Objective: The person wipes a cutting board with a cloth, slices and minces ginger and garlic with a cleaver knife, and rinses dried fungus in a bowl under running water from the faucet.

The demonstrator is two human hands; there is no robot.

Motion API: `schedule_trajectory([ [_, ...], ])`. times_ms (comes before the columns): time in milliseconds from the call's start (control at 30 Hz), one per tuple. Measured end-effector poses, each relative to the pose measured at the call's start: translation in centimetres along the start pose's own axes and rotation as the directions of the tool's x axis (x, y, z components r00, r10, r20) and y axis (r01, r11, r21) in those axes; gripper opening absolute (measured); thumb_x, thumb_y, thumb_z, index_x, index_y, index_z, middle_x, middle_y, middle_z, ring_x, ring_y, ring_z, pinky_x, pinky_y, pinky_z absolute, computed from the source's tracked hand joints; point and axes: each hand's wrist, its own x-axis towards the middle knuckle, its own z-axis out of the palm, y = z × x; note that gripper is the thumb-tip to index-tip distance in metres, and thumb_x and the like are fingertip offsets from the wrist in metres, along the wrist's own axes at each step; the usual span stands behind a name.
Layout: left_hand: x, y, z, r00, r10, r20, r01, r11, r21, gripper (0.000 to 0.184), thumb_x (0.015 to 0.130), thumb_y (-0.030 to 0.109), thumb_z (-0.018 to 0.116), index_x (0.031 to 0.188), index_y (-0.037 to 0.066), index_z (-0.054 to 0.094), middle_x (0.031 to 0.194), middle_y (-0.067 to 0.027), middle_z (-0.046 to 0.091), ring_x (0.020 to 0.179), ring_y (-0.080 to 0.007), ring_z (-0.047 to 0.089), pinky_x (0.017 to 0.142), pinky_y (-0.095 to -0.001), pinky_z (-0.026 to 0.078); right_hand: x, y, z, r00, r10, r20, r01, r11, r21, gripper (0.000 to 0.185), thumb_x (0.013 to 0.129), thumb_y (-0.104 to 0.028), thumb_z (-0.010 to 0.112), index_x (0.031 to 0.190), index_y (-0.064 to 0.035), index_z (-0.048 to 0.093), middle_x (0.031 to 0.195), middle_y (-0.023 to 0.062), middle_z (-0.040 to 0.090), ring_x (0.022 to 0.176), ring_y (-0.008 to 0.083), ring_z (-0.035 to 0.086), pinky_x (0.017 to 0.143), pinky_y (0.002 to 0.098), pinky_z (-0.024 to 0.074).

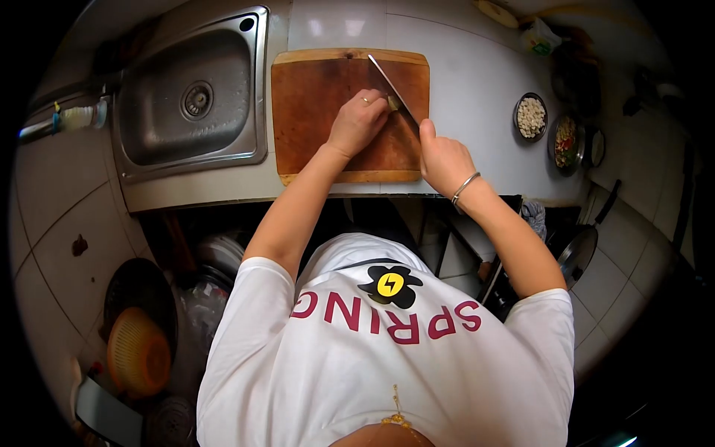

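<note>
A wooden cutting board (313,112) lies on the counter in front of me. My right hand (445,165), wearing a bracelet, is wrapped round the handle of a knife (392,86). The blade slants up and to the left across the board, seen nearly edge-on. On the board, my left hand (360,123) has its fingers curled down over a small greenish piece of food (393,103), close beside the blade. Most of that piece is hidden by the fingers, so its kind does not show.
A steel sink (259,97) is set into the counter at the left. To the right stand a bowl of white diced food (531,118) and a bowl of mixed chopped food (566,145). An orange basket (138,352) sits low at the left; a lidded pan (579,253) is low at the right.
</note>
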Motion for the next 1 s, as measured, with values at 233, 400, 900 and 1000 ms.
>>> schedule_trajectory([
  [233, -0.2, 0.1, 0.0, 1.000, -0.011, 0.024, 0.011, 0.999, 0.033, 0.014, 0.074, 0.005, 0.068, 0.078, 0.008, 0.055, 0.085, -0.0045, 0.057, 0.081, -0.0254, 0.058, 0.068, -0.0368, 0.053, 0.4, 0.2, -1.6, 0.997, -0.064, -0.043, 0.064, 0.998, 0.003, 0.026, 0.080, -0.001, 0.051, 0.102, 0.0039, 0.040, 0.065, 0.0213, 0.063, 0.062, 0.0404, 0.063, 0.057, 0.0506, 0.0493],
  [400, 0.1, 0.1, -0.1, 1.000, -0.003, 0.011, 0.003, 1.000, 0.021, 0.013, 0.074, 0.005, 0.067, 0.078, 0.008, 0.055, 0.083, -0.0046, 0.056, 0.082, -0.0249, 0.059, 0.068, -0.0371, 0.053, 0.1, 0.4, 0.9, 0.999, -0.023, -0.031, 0.024, 0.999, 0.045, 0.026, 0.081, -0.001, 0.050, 0.104, 0.0045, 0.040, 0.065, 0.0217, 0.062, 0.063, 0.0410, 0.063, 0.057, 0.0504, 0.0492],
  [900, -0.7, 0.1, -0.3, 1.000, -0.021, 0.001, 0.021, 0.999, 0.025, 0.009, 0.075, 0.006, 0.067, 0.079, 0.009, 0.059, 0.088, -0.0030, 0.061, 0.085, -0.0238, 0.061, 0.070, -0.0355, 0.053, -0.3, 0.6, 3.4, 0.999, -0.005, -0.045, 0.008, 0.999, 0.051, 0.026, 0.083, -0.002, 0.049, 0.105, 0.0046, 0.039, 0.065, 0.0224, 0.062, 0.062, 0.0407, 0.063, 0.057, 0.0506, 0.0494],
  [1000, -0.6, -0.1, 0.1, 1.000, -0.012, -0.003, 0.012, 1.000, 0.019, 0.009, 0.075, 0.006, 0.068, 0.079, 0.009, 0.060, 0.088, -0.0025, 0.062, 0.085, -0.0236, 0.061, 0.070, -0.0352, 0.053, 0.0, 0.7, 0.5, 0.998, -0.044, -0.054, 0.045, 0.999, 0.026, 0.028, 0.082, -0.003, 0.050, 0.106, 0.0050, 0.039, 0.065, 0.0223, 0.062, 0.062, 0.0405, 0.062, 0.057, 0.0506, 0.0493],
])
